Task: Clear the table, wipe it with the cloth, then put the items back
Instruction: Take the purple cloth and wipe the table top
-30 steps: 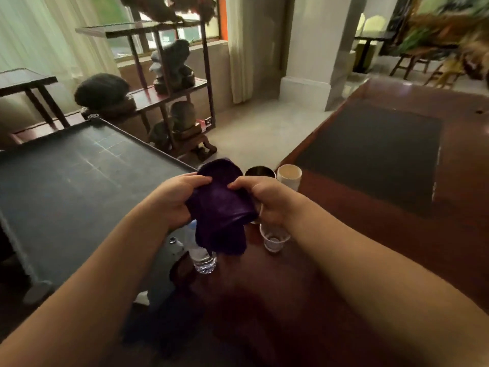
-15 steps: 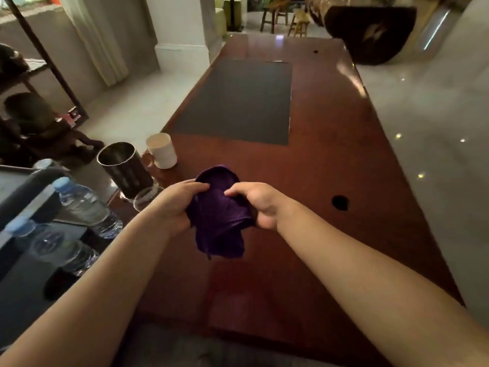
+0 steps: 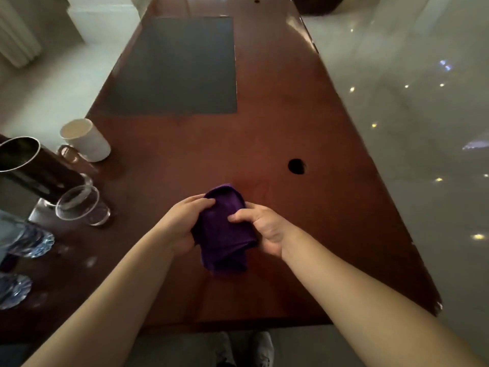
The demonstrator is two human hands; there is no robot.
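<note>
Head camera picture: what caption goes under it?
Both hands, left and right, bunch a purple cloth above the wooden table.

Looks like a meeting room or lobby in an office or hotel: long polished wooden table (image 3: 304, 123) with a dark inset pad (image 3: 177, 67) and a round cable hole (image 3: 296, 165), glossy pale stone floor (image 3: 412, 107) mirroring ceiling lights, pale curtain (image 3: 16, 35) at far left. Drinkware clustered at the left edge: white cup (image 3: 84, 140), metal jug (image 3: 31, 168), clear glass (image 3: 80, 205), water bottles (image 3: 23, 239).

One cloth (image 3: 225, 234), one white cup (image 3: 86, 140), one glass (image 3: 79, 205) — perhaps two bottles (image 3: 29, 242).
</note>
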